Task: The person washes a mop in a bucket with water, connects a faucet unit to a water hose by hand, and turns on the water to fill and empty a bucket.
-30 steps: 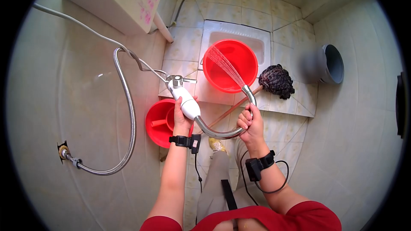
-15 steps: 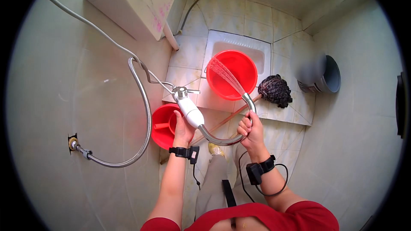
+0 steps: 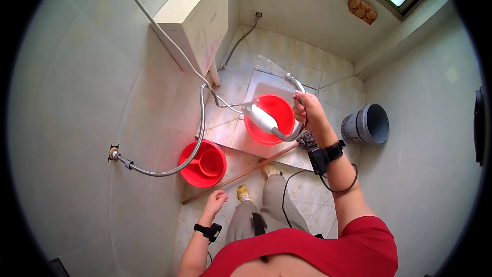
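My right hand (image 3: 306, 109) is wrapped round the curved metal spout (image 3: 300, 125) of a white faucet (image 3: 260, 118), lifted above a red bucket (image 3: 270, 103). Water (image 3: 269, 65) sprays from the spout's tip toward the upper left, past the bucket. Low on the left, my left hand (image 3: 216, 201) is off the faucet, its fingers curled loosely with nothing visible in them. Just above that hand stands a second red bucket (image 3: 221, 158) with a red dipper (image 3: 209, 162) inside. A braided hose (image 3: 201, 123) and a white cable run to the faucet.
A squat toilet (image 3: 256, 82) lies behind the bucket. The mop (image 3: 241, 175) rests across the tiled floor (image 3: 225, 133), its head partly hidden by my right arm. Grey buckets (image 3: 376, 123) stand at the right wall. A cream cistern box (image 3: 200, 25) hangs at the upper left.
My left hand has let go of the faucet and dropped down toward me. My right hand has raised the spout, and the spray has moved off the bucket. The view has tilted up.
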The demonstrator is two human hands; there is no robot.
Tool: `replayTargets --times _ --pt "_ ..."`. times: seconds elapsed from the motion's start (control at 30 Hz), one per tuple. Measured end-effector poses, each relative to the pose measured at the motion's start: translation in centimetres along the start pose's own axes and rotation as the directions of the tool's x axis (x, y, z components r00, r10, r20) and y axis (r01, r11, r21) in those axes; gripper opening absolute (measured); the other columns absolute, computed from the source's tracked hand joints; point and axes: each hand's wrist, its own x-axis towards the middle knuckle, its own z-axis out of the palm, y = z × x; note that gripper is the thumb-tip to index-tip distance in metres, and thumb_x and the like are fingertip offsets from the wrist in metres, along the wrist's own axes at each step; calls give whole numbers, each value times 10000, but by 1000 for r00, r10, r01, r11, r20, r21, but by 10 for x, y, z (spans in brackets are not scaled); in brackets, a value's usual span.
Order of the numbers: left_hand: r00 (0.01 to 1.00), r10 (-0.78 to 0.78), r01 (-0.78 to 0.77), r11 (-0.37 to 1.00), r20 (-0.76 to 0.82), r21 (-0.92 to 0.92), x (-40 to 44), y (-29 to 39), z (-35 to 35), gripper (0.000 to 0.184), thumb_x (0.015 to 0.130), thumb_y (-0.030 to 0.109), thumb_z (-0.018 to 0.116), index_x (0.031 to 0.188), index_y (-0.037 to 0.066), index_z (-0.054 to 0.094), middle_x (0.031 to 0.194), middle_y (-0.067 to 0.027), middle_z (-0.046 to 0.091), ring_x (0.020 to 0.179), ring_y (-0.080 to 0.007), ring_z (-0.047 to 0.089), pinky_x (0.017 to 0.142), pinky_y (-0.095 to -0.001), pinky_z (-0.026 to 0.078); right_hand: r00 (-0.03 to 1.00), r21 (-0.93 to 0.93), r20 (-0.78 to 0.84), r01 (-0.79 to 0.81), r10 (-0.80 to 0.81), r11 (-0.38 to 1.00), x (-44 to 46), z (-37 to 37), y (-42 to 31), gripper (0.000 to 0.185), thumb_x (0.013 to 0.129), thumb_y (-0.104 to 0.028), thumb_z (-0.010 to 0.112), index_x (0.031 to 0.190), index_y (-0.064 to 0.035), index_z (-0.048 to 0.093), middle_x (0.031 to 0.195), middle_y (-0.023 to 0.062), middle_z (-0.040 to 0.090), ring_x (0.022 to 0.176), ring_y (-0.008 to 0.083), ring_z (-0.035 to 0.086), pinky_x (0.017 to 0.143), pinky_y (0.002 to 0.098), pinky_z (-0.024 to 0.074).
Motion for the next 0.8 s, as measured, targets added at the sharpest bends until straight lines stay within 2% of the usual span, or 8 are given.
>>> replayTargets --times 0.07,0.4,0.47,0.53,0.6,0.67,0.77,0.8 --pt "995 -19 20 1000 -102 5 -7 -10 -1 260 865 148 508 1063 -20 500 888 -103 623 788 -134 585 721 -245 460 997 -77 71 -19 25 997 37 -3 -18 169 870 -193 500 811 -36 480 486 -20 400 357 58 307 322 209 237" --pt "922 -73 10 986 -381 -165 -41 29 31 268 868 162 503 1078 -4 494 900 -101 622 789 -132 584 699 -235 435 985 -278 69 -136 161 951 220 -2 -70 260 877 -269 505 795 -23 488 568 -7 436 417 63 348 367 216 299" --pt "911 -70 -4 984 -407 -178 -44 27 41 270 870 165 499 1081 -3 493 905 -99 622 791 -134 584 705 -236 432 997 -366 -8 -69 71 928 239 9 -72 302 876 -304 507 804 -11 484 575 4 443 432 78 375 377 235 347" --pt "900 -73 -12 981 -430 -192 -49 30 47 273 872 168 496 1085 -2 491 909 -98 622 793 -137 584 711 -237 430 999 -387 -42 -44 30 921 261 16 -67 346 873 -327 508 908 17 507 603 34 484 433 105 421 394 263 392" --pt "888 -73 -21 980 -453 -199 -55 25 42 265 874 155 491 1088 0 491 912 -95 622 794 -139 583 713 -239 430 962 -669 -88 135 -258 731 274 26 -52 351 869 -302 516 1018 16 528 612 61 521 433 127 466 405 283 407" --pt "871 -97 -14 975 -481 -221 -59 24 54 262 874 149 490 1089 0 491 910 -94 622 796 -140 583 714 -238 430 973 -707 -57 120 -226 697 286 17 -58 361 859 -273 530 1073 18 534 618 83 547 433 147 495 419 301 418" --pt "851 -119 -7 972 -512 -237 -65 31 56 255 875 139 487 1089 0 490 903 -91 621 797 -139 583 712 -235 429 964 -728 -196 -21 -179 685 304 9 -63 353 846 -268 541 1046 22 552 627 89 562 429 162 498 427 319 409" --pt "847 -115 -11 972 -519 -234 -66 27 48 251 876 135 486 1088 -1 490 899 -89 620 796 -137 583 710 -234 429 951 -708 -237 -29 -199 706 312 6 -54 327 847 -271 539 972 31 563 598 94 553 423 174 495 436 333 406"
